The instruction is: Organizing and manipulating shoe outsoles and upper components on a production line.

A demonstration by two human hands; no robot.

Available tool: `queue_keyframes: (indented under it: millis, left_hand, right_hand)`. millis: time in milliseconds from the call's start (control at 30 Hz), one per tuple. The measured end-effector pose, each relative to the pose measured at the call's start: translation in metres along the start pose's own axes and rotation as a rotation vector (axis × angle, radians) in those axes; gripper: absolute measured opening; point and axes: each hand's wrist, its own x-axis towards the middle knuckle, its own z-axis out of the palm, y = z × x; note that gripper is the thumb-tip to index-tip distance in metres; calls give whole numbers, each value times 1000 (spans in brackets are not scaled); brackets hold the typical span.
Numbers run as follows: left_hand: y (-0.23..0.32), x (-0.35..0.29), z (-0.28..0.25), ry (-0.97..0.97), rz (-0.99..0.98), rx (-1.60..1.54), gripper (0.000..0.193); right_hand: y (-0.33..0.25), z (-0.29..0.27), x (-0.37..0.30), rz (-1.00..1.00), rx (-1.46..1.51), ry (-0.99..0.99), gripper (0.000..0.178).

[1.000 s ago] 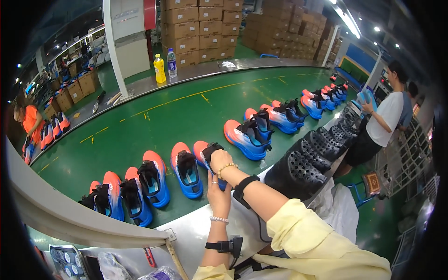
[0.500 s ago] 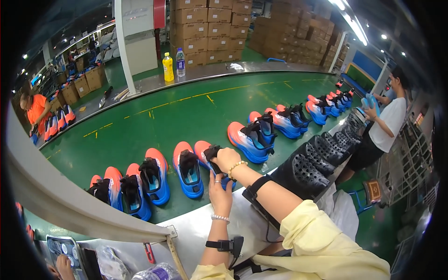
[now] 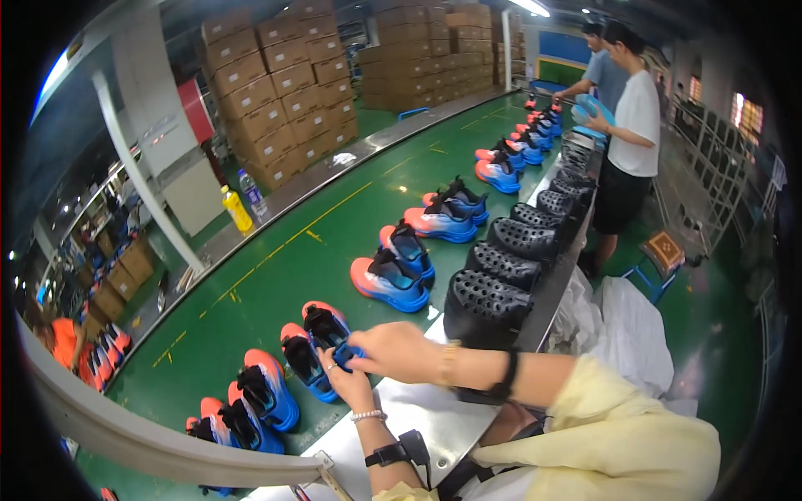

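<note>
My left hand [image 3: 349,386] cups the heel of an orange, white and blue sneaker [image 3: 326,324] from below and the left. At its blue heel, my right hand [image 3: 401,352] pinches the collar between thumb and fingers. The toe points away from me, and the hands partly hide the heel. Just left of it stands another sneaker [image 3: 305,363] of the same colours, with a black collar. Further left, more matching sneakers [image 3: 269,388] stand in a row. To the right of my hands, a sneaker [image 3: 391,284] rests on the green surface [image 3: 284,288].
Black clog-shaped pieces with round holes [image 3: 489,305] line the metal edge at right. Beyond them, a person in a white shirt [image 3: 635,125] holds blue items; another person stands behind. A curved pale bar [image 3: 167,442] crosses the lower left. Two bottles [image 3: 236,209] stand across the green surface.
The view has turned to the right, bringing a second person into sight beside the white-shirted one. My right hand has shifted from the sneaker's black opening to its heel; my left stays at the heel.
</note>
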Motion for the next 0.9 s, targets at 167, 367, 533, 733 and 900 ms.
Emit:
queue_keyframes:
  millis: [167,367,533,733,900]
  left_hand:
    - [48,-16,21,174,367,166,44]
    - [79,15,105,-425,284,48,51]
    - [60,37,154,-575,355,388,45]
    - [50,40,122,-534,482,600,37]
    - [43,12,73,-467,374,617,35]
  right_hand:
    - [20,-147,-90,335,-436,453,39]
    - [59,-144,-139,607,-617,-55,65]
    - [87,-131,-132,523,-560,59,67]
    - [102,-133,-118,472,-590,17,66]
    - [99,-139,-120,441,-631,12,65]
